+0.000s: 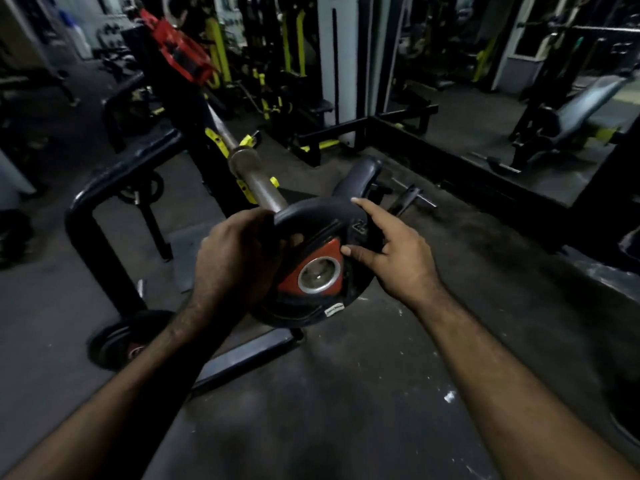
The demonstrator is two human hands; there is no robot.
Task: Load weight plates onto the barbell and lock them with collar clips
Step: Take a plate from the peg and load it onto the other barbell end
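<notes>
On the dark rubber floor (346,393) nearest the camera, scuffed with pale flecks and one small white scrap (449,396). At near left, lying flat on that floor, a black weight plate (114,337), just beside a black steel beam (249,355) running along the ground. Above the floor at centre, held up in both hands, a second black plate with a red hub (311,268) and a steel-ringed bore, tilted so its face looked toward the camera. Left hand (232,258) curled round the plate's left rim, fingers wrapped over the edge. Right hand (398,258) against the right side, index finger stretched straight along the top rim, thumb pressed on the red hub's edge, remaining fingers bent behind the plate and partly hidden. Directly behind the plate's top edge, the bare sleeve end of the barbell (256,183), not through the bore as far as could be seen. Farther back, the bar resting in yellow hooks (247,140) on a black rack (104,188). At far left on the bar's other end, red plates (180,53). Far right, a padded bench (585,105). Beyond, a white column (341,46) among dim black and yellow machines, blurred.
</notes>
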